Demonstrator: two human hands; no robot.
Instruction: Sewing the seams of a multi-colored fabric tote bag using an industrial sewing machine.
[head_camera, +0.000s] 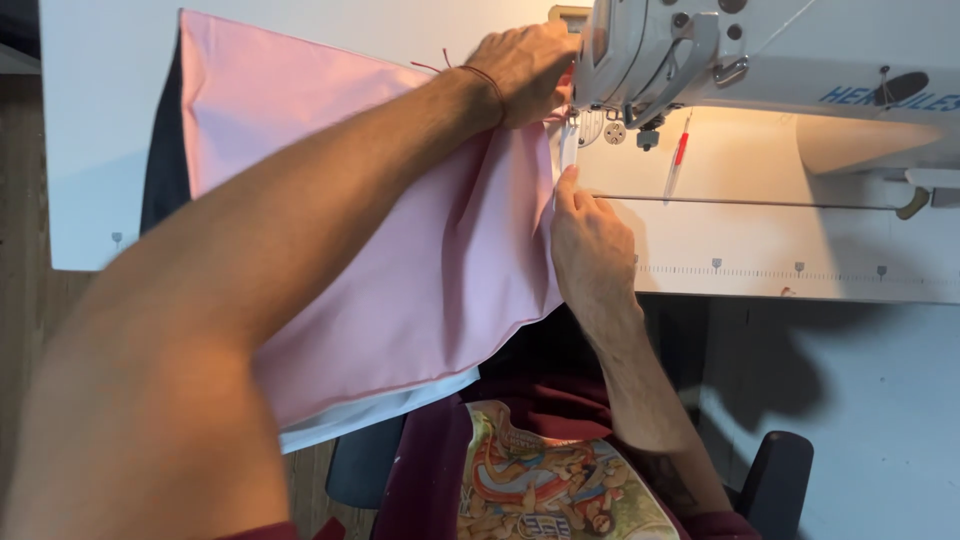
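A large piece of pink fabric (330, 200) lies across the white sewing table (800, 240) and hangs over its front edge. My left hand (525, 70) reaches over the fabric and presses it down right behind the sewing machine head (650, 50). In front of the needle, my right hand (585, 235) pinches the fabric's right edge, fingertips on a white strip along that edge. The needle area is partly hidden by my left hand.
The white industrial sewing machine (820, 70) takes up the upper right. A red-tipped tool (679, 155) hangs beside the needle. A dark cloth (160, 150) lies under the pink fabric at left. A black chair armrest (775, 480) shows at the lower right.
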